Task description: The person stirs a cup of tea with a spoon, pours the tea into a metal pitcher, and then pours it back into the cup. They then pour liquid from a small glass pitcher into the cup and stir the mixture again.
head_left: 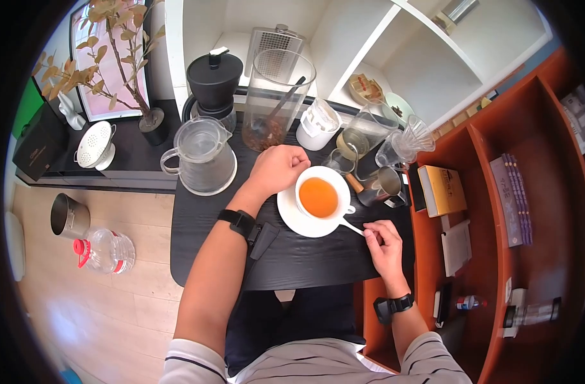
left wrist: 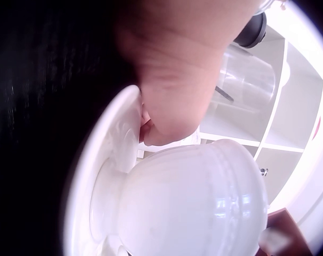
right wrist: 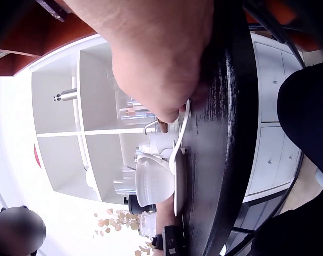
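A white cup (head_left: 301, 206) of orange-brown liquid stands on a white saucer (head_left: 292, 221). At the saucer's far-left rim, my left hand (head_left: 278, 169) grips the edge with curled fingers; the cup (left wrist: 188, 197) and saucer (left wrist: 100, 154) are close to that hand (left wrist: 174, 74) in the left wrist view, its fingertips partly hidden. A white spoon (head_left: 351, 226) lies over the near-right rim, its handle end pinched by my right hand (head_left: 385, 247). In the right wrist view the spoon (right wrist: 181, 130) slopes from my fingers towards the saucer (right wrist: 178, 186), where its bowl is hidden.
Behind the cup stand a glass pitcher (head_left: 203, 163), a black grinder (head_left: 214, 80), a tall glass cylinder (head_left: 257, 105) and a white canister (head_left: 318, 131). A metal jug (head_left: 379, 185) and a glass dripper (head_left: 408, 144) are at the right. The dark table (head_left: 209, 237) ends near my body.
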`<act>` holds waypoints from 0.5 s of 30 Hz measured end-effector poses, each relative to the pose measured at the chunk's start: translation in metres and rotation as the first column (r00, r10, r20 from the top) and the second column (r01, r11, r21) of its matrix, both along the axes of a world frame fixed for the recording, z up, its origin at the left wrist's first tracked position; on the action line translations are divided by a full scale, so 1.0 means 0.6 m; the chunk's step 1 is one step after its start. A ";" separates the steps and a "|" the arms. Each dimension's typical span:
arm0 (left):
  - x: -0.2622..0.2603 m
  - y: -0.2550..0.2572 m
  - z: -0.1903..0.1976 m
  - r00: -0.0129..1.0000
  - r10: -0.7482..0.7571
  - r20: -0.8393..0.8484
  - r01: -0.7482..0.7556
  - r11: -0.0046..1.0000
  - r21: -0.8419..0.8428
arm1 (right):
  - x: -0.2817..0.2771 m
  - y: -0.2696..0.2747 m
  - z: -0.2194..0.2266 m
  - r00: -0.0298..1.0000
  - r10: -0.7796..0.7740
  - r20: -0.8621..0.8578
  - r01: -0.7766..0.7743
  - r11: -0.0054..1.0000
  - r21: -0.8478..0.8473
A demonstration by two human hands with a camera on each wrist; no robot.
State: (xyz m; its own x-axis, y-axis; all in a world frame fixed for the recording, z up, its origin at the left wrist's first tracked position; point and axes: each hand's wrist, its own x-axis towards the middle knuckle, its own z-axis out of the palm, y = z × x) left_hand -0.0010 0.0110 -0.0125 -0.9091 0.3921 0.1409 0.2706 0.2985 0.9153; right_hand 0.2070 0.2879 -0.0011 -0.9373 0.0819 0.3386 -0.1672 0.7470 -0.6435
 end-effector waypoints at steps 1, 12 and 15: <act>0.001 0.000 0.001 1.000 0.008 -0.006 -0.008 1.000 -0.013 | 0.000 0.000 -0.001 1.000 -0.001 0.000 0.001 1.000 0.002; -0.003 -0.001 -0.011 1.000 -0.008 -0.024 0.008 1.000 -0.003 | 0.001 -0.002 0.005 1.000 -0.004 -0.018 0.004 1.000 0.001; -0.007 -0.001 -0.013 1.000 -0.026 -0.012 0.026 1.000 0.013 | 0.001 0.000 0.004 1.000 -0.012 -0.013 0.011 1.000 -0.029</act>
